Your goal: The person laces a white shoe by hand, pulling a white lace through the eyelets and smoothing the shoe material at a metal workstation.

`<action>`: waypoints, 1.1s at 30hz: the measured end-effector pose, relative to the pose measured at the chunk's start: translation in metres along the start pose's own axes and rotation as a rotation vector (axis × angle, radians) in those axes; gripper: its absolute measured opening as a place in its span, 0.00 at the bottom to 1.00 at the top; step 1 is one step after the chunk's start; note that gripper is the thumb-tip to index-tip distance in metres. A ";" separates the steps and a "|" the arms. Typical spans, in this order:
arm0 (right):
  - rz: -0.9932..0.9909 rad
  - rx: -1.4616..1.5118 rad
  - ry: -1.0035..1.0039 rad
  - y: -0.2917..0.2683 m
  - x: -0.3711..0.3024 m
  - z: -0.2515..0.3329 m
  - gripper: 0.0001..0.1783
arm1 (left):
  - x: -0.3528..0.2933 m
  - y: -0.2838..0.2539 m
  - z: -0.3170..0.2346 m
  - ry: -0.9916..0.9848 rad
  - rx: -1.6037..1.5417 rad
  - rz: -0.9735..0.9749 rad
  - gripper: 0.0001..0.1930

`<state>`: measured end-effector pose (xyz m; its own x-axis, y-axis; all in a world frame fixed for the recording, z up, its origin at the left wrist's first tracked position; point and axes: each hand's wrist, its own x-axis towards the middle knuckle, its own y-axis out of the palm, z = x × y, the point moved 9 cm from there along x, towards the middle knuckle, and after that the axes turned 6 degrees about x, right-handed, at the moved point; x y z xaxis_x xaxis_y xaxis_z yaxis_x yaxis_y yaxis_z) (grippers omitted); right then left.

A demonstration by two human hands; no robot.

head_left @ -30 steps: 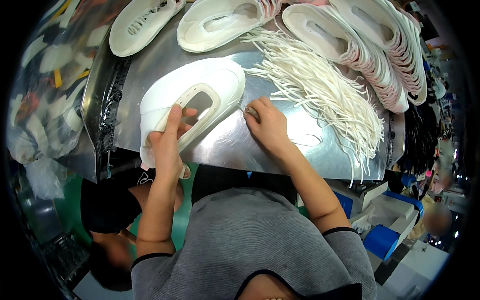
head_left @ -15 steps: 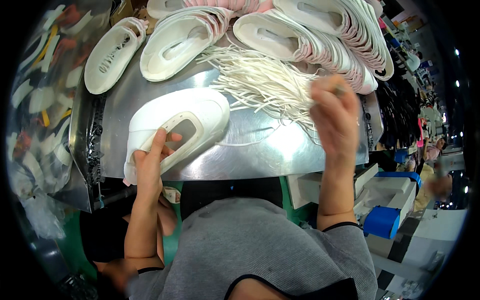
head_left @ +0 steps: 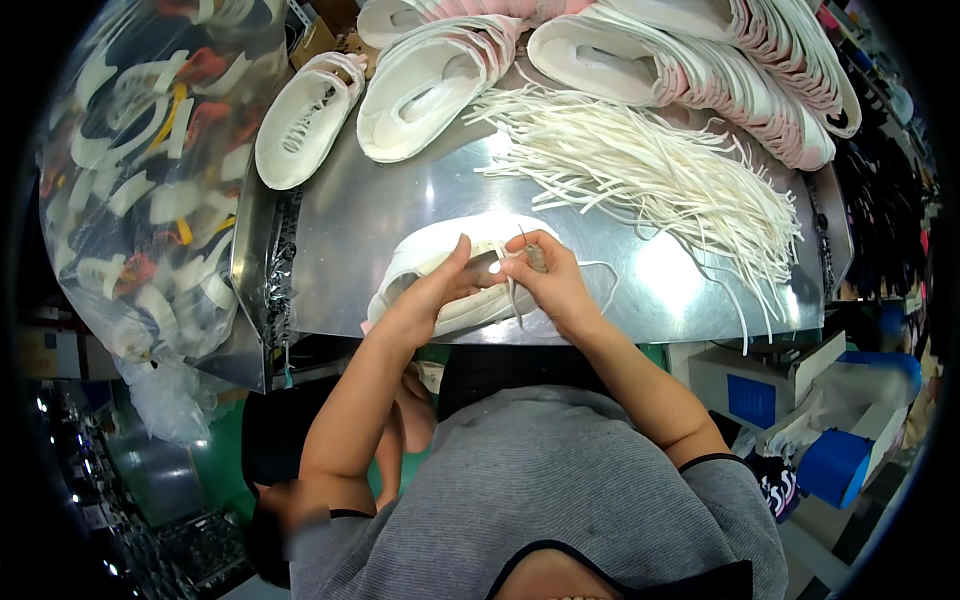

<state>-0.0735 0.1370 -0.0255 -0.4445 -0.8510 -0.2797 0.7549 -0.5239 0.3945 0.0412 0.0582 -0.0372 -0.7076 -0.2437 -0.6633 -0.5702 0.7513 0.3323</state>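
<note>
A white shoe upper (head_left: 412, 250) lies near the table's front edge, its lace opening facing up. My left hand (head_left: 425, 300) grips it at that opening, thumb raised and fingers partly hidden inside. My right hand (head_left: 558, 285) pinches a white shoelace (head_left: 513, 300) beside the eyelet edge. One part of the lace loops out to the right of the hand. A thin, dark pointed piece sticks up by the right fingertips; its kind is too small to tell. Behind the upper spreads a big heap of loose white shoelaces (head_left: 650, 160).
Nested stacks of white and pink shoe uppers (head_left: 640, 60) line the table's far side, with a single upper (head_left: 305, 130) at far left. A clear plastic bag of scraps (head_left: 150, 190) hangs left of the metal table (head_left: 350, 215). Blue-and-white boxes (head_left: 835, 465) stand at right.
My right hand has come from the shoelace heap down to the upper, now with a shoelace at the eyelet edge. The upper sits nearer the table's front edge. The whole view has shifted.
</note>
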 end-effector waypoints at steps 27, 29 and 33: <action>-0.034 -0.441 -0.349 -0.007 -0.052 0.073 0.11 | -0.014 0.036 -0.019 0.333 0.200 -0.244 0.16; -0.006 -0.543 -0.376 -0.006 -0.053 0.076 0.08 | -0.012 0.031 -0.010 0.274 0.198 -0.250 0.15; -0.002 -0.592 -0.399 -0.007 -0.055 0.079 0.06 | -0.015 0.032 -0.010 0.339 0.229 -0.205 0.14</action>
<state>-0.0925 0.1852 0.0560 -0.5033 -0.8576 0.1060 0.8387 -0.5144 -0.1790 0.0291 0.0799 -0.0101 -0.7080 -0.5602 -0.4301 -0.6330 0.7734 0.0346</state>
